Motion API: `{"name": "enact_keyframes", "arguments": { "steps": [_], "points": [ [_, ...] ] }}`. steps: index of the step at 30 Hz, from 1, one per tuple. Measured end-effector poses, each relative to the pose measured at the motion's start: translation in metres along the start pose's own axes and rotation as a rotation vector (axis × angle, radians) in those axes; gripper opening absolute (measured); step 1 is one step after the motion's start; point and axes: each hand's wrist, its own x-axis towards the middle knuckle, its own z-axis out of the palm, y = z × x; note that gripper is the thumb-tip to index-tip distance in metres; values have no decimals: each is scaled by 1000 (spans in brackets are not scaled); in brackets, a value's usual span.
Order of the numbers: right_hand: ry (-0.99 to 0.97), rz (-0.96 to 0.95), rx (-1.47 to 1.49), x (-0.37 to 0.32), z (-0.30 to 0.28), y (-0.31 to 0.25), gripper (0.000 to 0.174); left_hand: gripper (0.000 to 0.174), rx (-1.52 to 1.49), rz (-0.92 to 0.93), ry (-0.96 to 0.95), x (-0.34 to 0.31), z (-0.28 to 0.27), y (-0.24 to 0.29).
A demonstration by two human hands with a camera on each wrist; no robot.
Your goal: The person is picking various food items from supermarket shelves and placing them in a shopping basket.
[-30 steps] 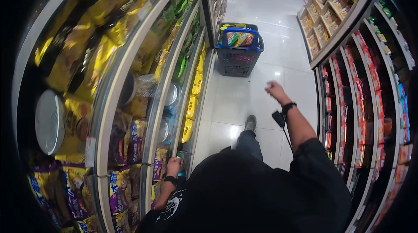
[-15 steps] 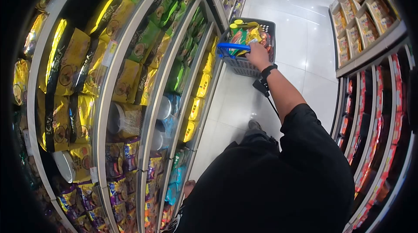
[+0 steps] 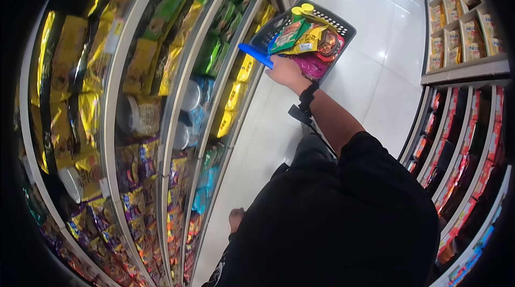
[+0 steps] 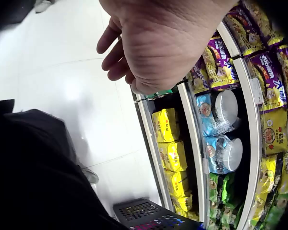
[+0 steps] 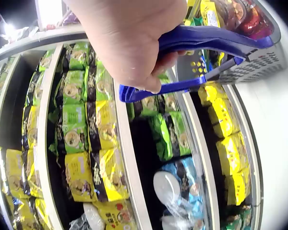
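Observation:
My right hand (image 3: 287,75) grips the blue handle (image 3: 254,54) of a grey shopping basket (image 3: 345,28); the right wrist view shows the fingers curled round that handle (image 5: 206,36). Inside the basket lie a green packet (image 3: 288,36), a yellow packet (image 3: 308,41), a magenta packet (image 3: 310,66) and containers with yellow lids (image 3: 307,7). The left hand (image 3: 236,219) hangs low beside the shelves, holding nothing. In the left wrist view that hand (image 4: 158,45) has its fingers loosely bent, in front of the shelf edge.
Shelves of yellow, green and purple noodle packets (image 3: 64,72) run along the left. On the right are a shelf with red packs (image 3: 456,179) and a display of boxed packets (image 3: 466,35). A pale tiled floor (image 3: 375,67) lies between them.
My right hand has gone from hanging free to gripping the basket handle. The basket now appears tilted, nearer and larger. The left hand has swung away from the shelf edge.

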Motion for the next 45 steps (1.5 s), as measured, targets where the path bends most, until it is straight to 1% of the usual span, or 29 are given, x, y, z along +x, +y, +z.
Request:
{"name": "enact_keyframes", "arguments": {
  "steps": [2,5,6,7,9,10,11,13,15,17,19,21,22,23,25,26,27,28,29,31,32,33,34,35,37,39,43,44,45],
  "points": [
    [-23,-18,91,-17,31,-12,33,16,-141,-66,45,-8,1,-3],
    [-142,-123,233,-34,83,-21,32,15,-385,-112,90,-30,12,-43],
    [-225,-105,262,-45,88,-34,33,14,-469,-104,69,-47,15,-55],
    [-220,-114,269,-56,103,-43,32,13,-450,-119,87,-54,21,-90],
    [-205,-136,278,-75,135,-60,32,13,-417,-143,116,-68,38,-180],
    [-194,-150,271,-85,150,-70,32,19,-305,-158,225,-84,48,-205],
    [-185,-166,264,-96,164,-77,32,19,-280,-186,262,-100,56,-231],
    [-198,-215,287,-125,184,-95,31,20,-314,-260,282,-134,67,-283],
    [-263,-231,210,-146,209,-106,31,20,-379,-330,290,-165,78,-330],
    [-313,-269,250,-167,237,-112,33,21,-451,-395,317,-194,88,-365],
    [-317,-315,241,-191,264,-116,36,22,-518,-459,324,-215,97,-399],
    [-312,-359,175,-218,278,-126,39,23,-590,-504,330,-234,98,-423],
    [-400,-336,164,-229,283,-131,41,23,-636,-529,338,-237,98,-432],
    [-494,-301,172,-232,300,-124,40,23,-680,-556,346,-238,98,-439],
    [-648,-235,384,-264,322,-141,27,24,-706,-590,365,-233,94,-447],
    [-712,-240,359,-278,329,-147,20,27,-589,-546,476,-219,105,-468],
    [-734,-190,398,-301,333,-157,19,29,-604,-572,459,-216,92,-464],
    [-714,-192,369,-327,329,-170,19,32,-594,-576,509,-215,76,-454],
    [-785,-130,365,-334,345,-173,16,35,-569,-576,550,-208,52,-446],
    [-952,-102,311,-333,366,-163,11,40,-577,-531,533,-198,22,-440],
    [-991,-59,324,-340,380,-168,9,41,-508,-486,505,-194,5,-438],
    [-1016,32,372,-370,381,-194,3,42,-487,-483,501,-195,-14,-440],
    [-1041,61,368,-396,377,-207,7,42,-469,-464,501,-206,-27,-443],
    [-1090,91,381,-400,390,-210,12,43,-454,-461,478,-207,-38,-444],
    [-1108,47,407,-405,433,-200,16,45,-445,-453,446,-206,-45,-471],
    [-1034,99,440,-448,447,-208,19,45,-505,-540,424,-222,-40,-503],
    [-1033,168,488,-489,509,-247,18,42,-578,-670,527,-235,-52,-549],
    [-1014,182,493,-499,520,-255,19,40,-580,-685,525,-233,-47,-570],
    [-994,191,497,-509,534,-264,20,39,-661,-674,557,-234,-49,-582]
  ]
}}
